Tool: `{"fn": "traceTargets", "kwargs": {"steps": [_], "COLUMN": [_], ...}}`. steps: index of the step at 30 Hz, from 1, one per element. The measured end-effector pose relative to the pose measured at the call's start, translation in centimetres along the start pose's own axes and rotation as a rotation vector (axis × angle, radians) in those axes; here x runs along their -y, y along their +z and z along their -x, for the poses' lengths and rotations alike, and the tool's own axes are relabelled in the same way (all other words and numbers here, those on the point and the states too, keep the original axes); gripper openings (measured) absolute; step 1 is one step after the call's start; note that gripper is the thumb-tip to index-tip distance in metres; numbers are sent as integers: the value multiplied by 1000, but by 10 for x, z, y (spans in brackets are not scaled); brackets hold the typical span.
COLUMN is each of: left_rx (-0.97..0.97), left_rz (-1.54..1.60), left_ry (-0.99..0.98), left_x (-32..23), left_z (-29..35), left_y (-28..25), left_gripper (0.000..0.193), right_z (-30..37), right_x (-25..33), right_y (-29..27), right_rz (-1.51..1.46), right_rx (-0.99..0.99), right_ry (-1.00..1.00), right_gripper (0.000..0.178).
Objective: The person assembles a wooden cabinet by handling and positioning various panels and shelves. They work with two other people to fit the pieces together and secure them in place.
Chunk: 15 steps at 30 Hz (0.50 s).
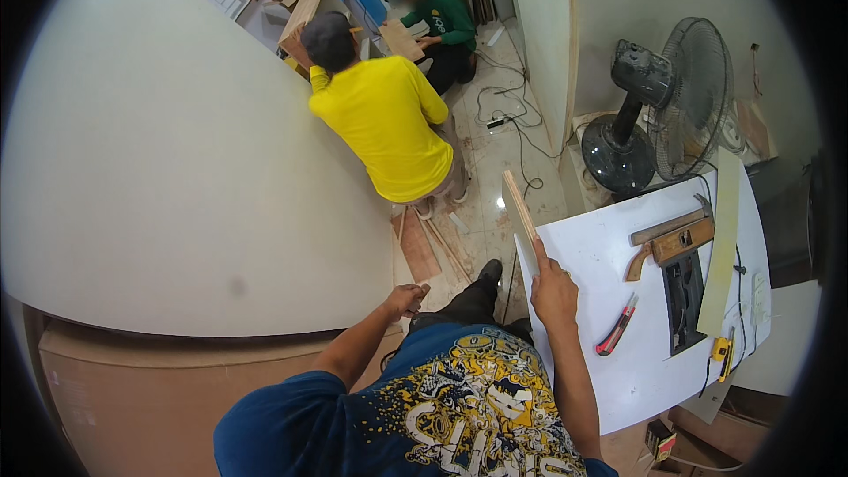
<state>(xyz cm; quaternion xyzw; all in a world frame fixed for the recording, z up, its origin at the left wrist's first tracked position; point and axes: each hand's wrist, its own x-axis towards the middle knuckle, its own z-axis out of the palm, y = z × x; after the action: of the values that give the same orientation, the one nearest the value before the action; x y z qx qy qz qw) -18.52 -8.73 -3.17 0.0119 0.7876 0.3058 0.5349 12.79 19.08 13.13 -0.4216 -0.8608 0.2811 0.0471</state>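
Head view: right grip point(555, 293) closed on the near end of a plywood panel point(519, 205), which juts forward of it by the desk point(601, 256); red utility knife point(617, 324) right of that grip, wooden hand plane point(685, 241) beyond; left grip point(406, 300) loosely curled, contents cannot tell

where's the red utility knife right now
The red utility knife lies on the white table, right of the right hand, toward the head view's right side.

Rough-edged wooden board point(519, 205), smooth tabletop point(583, 287)
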Motion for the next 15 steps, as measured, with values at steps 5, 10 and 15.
{"fn": "traceTargets", "kwargs": {"steps": [5, 10, 15], "left_rx": [-5, 33, 6], "left_rz": [-20, -79, 4], "left_ry": [24, 73, 37], "left_x": [0, 3, -32], "left_z": [-6, -11, 17], "left_y": [-1, -8, 0], "left_gripper": [27, 26, 36], "right_z": [1, -1, -3], "right_x": [0, -8, 4], "right_y": [0, 14, 4], "right_rz": [5, 9, 20], "right_rx": [-13, -20, 38], "right_ry": [-10, -25, 25], "right_gripper": [82, 84, 83]}}
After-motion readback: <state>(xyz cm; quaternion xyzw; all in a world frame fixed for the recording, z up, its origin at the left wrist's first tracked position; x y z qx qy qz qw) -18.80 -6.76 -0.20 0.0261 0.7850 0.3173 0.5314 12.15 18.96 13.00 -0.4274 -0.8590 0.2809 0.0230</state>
